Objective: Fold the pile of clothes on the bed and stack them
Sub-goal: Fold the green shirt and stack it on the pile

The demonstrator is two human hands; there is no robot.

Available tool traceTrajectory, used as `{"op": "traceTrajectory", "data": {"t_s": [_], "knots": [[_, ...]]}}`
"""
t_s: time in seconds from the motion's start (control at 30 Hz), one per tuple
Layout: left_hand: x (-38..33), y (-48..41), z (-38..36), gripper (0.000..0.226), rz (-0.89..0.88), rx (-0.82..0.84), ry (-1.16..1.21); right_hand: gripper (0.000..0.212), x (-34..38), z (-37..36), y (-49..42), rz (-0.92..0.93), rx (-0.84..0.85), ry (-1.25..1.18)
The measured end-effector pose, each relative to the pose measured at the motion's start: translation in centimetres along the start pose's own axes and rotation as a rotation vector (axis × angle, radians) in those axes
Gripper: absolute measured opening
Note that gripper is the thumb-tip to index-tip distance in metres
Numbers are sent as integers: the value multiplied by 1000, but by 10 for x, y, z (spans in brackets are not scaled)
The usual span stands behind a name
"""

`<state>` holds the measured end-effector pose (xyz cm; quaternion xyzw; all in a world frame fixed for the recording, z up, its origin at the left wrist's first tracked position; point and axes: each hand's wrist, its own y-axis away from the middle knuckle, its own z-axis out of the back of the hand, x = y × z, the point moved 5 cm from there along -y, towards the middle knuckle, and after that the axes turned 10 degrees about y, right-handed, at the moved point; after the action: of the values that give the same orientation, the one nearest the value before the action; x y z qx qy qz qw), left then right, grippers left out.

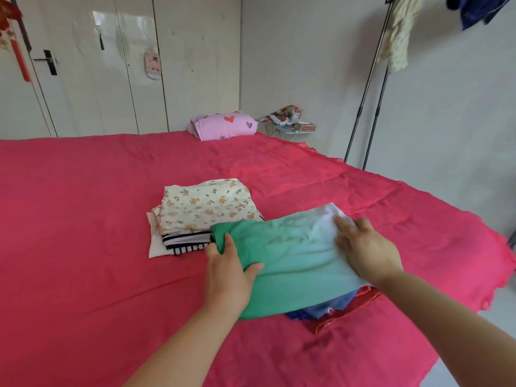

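Observation:
A folded green-to-white garment is held just above the red bed. My left hand grips its dark green left edge, thumb on top. My right hand holds its pale right end, fingers spread over the cloth. Behind it, touching its far-left corner, sits a stack of folded clothes: a cream floral piece on top, a striped black-and-white one and a white one beneath. Under the green garment, blue and red unfolded clothes stick out at the near right.
A pink heart-print pillow lies at the far edge of the bed. A small table with bags stands beyond it. A metal clothes rack with hanging garments stands at the right. White wardrobe doors fill the back wall.

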<state>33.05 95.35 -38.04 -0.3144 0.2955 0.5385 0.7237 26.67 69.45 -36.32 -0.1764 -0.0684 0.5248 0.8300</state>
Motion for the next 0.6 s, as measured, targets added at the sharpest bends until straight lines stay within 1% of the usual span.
{"op": "traceTrajectory", "data": {"t_s": [0.1,0.2,0.23,0.3,0.37,0.4,0.47,0.53,0.6], "knots": [[-23,-25,-27,90,5,-6,39,47,-26,-4,-38,-7,-10,18],[-35,-43,-59,89,55,18,116,46,-47,-17,-67,-26,9,35],[-36,-45,-72,88,82,49,138,46,-54,-24,-73,-51,26,36],[-33,-44,-100,88,153,165,148,46,-63,-44,-77,-103,114,89],[-25,-38,-121,87,219,255,86,44,-66,-66,-75,-127,205,134],[-21,-37,-124,86,226,247,27,43,-65,-72,-74,-132,218,105],[-21,-38,-123,81,154,177,-85,43,-60,-76,-76,-111,190,20],[-32,-43,-122,71,-3,112,-144,43,-51,-72,-82,-60,125,-28],[-47,-52,-128,60,-142,85,-162,44,-42,-71,-88,-2,119,-61]]}}
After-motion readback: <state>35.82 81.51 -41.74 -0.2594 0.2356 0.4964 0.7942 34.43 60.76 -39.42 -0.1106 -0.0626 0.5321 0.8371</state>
